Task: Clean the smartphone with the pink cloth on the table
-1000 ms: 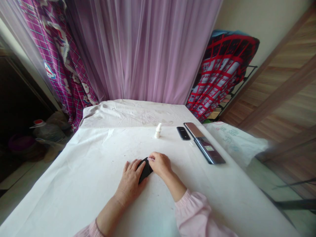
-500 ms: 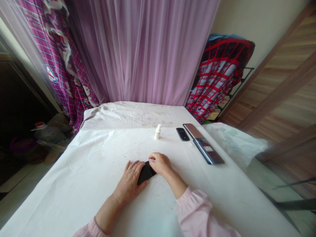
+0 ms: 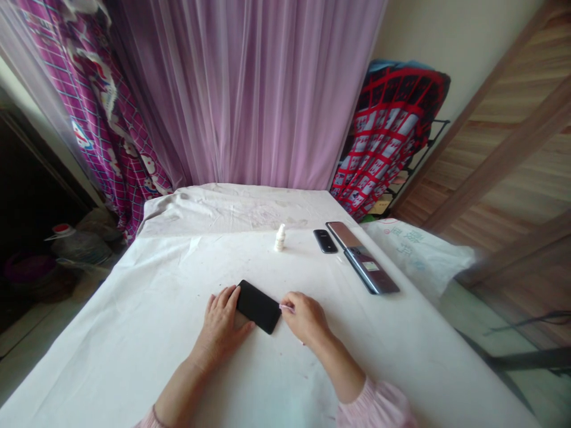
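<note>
A black smartphone (image 3: 257, 305) lies on the white-covered table, its dark face up. My left hand (image 3: 222, 318) grips its left end, fingers along the far side and thumb at the near edge. At the phone's right end, my right hand (image 3: 305, 317) is closed in a pinch round a thin pale pink stick (image 3: 286, 308). One end of the stick reaches the phone's right edge; whether it touches is too small to tell. Beyond the phone, a small white dropper bottle (image 3: 280, 239) stands upright.
Near the table's right edge lie a small dark phone (image 3: 325, 241), a brownish phone (image 3: 342, 234) and a shiny blue-grey phone (image 3: 371, 271). A white plastic bag (image 3: 419, 249) hangs beside that edge. Purple curtains (image 3: 254, 95) close off the far side.
The phone has turned and more of its face shows between my hands. My right hand has moved right and nearer to me, from the phone's upper part to its right end.
</note>
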{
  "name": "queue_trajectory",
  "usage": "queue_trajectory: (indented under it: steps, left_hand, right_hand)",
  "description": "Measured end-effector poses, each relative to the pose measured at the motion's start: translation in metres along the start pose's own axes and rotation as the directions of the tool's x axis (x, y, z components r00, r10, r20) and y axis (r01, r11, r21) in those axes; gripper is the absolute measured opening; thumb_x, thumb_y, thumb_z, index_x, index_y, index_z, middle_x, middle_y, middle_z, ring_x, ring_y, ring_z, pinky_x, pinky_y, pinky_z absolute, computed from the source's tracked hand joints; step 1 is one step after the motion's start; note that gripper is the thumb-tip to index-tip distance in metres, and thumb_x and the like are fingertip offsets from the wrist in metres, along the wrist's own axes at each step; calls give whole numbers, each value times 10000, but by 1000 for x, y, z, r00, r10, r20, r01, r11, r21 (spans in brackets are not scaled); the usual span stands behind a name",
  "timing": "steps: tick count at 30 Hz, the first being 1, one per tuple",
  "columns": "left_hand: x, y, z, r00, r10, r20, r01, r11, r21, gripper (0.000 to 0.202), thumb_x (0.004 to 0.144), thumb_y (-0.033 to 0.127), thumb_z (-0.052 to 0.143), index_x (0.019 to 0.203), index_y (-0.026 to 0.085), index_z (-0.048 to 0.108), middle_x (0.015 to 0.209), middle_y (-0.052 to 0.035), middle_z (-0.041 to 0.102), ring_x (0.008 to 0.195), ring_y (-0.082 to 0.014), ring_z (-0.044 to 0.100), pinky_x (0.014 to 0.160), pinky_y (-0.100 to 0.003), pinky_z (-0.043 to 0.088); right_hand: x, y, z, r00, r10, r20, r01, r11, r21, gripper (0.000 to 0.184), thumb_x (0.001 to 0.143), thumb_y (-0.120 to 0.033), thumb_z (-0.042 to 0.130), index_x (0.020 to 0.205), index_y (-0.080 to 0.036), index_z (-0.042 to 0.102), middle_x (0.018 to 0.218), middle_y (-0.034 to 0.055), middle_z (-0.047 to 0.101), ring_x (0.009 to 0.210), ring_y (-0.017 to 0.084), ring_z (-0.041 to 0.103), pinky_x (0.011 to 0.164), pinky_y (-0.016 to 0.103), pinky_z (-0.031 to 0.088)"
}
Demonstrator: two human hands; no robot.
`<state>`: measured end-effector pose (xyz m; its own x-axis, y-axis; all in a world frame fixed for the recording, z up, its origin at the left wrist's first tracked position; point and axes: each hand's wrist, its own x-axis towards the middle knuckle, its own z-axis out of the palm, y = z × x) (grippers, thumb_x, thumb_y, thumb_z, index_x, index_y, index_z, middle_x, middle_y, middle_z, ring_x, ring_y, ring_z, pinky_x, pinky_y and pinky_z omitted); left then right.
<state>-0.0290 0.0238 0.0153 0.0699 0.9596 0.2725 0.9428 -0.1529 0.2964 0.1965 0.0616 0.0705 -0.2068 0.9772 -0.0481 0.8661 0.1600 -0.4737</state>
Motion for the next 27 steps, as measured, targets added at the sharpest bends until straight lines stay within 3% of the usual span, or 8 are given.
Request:
queue_trajectory:
  steps: [4, 9, 17, 27]
  left_hand:
    - [-1, -1, 2, 1000, 17, -14, -18, 999, -36, 718, 822, 537, 582, 1414, 165, 420, 1401, -186, 527, 1298, -344, 486, 1098, -570, 302]
    - [1, 3, 5, 1000, 16, -5, -16, 999, -28, 870, 762, 685, 599, 1431, 163, 408, 1397, -194, 535, 1310, -370, 468, 1103, -598, 272]
    - [0, 0, 10, 999, 44, 8, -44, 999, -32, 926, 753, 685, 609, 1470, 161, 349, 1410, -201, 518, 1329, -380, 443, 1107, -614, 249]
    - [0, 1, 12, 1000, 22, -17, -23, 998, -53, 1042, 723, 663, 653, 1517, 143, 222, 1394, -228, 523, 1304, -384, 472, 1101, -604, 253]
  right_hand:
    - [-1, -1, 2, 999, -46, 1, 46, 998, 34, 137, 827, -169, 603, 830, -236, 722, 870, 8, 729, 784, 137, 644, 675, 214, 376]
    - [2, -6, 7, 997, -81, 15, 78, 986, 144, 148, 811, -156, 613, 814, -237, 737, 848, 1, 740, 758, 125, 650, 666, 196, 395]
    - [14, -16, 14, 999, -36, 10, 35, 991, 131, 117, 805, -191, 633, 807, -247, 736, 799, -7, 750, 723, 131, 664, 639, 212, 395]
    - [37, -38, 15, 997, -76, 30, 75, 996, 55, 128, 826, -214, 636, 821, -258, 755, 858, 4, 765, 817, 154, 688, 703, 226, 430]
